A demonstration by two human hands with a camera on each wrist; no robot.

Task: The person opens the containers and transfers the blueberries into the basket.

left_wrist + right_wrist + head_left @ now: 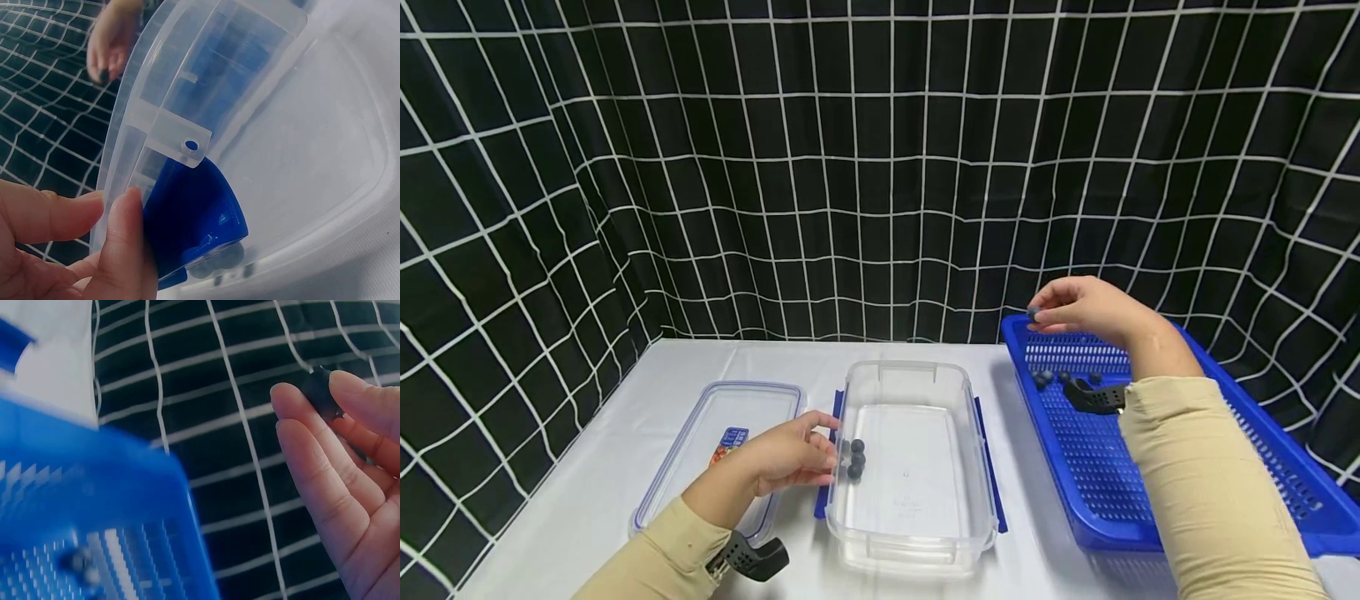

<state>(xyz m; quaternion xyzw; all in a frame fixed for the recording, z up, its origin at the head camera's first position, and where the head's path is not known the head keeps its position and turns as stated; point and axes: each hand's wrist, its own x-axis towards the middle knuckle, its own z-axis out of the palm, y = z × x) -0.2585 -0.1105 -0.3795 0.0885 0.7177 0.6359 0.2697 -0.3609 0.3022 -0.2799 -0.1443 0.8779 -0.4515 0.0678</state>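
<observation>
My right hand (1086,310) is raised over the back left corner of the blue basket (1078,508), pinching a blueberry (320,394) between thumb and fingers. Several blueberries (1064,377) lie inside the basket near its far end. At the left side of the clear plastic container (917,475), my left hand (797,454) holds the rim between thumb and fingers, beside a blue side latch (194,219). A few blueberries (857,460) sit against the container's left inner wall.
To the left, a clear lid (745,400) with a coloured label lies flat on the white tabletop (572,500). Another blue latch (990,467) hangs down the container's right side. A black cloth with a white grid (880,167) surrounds the table.
</observation>
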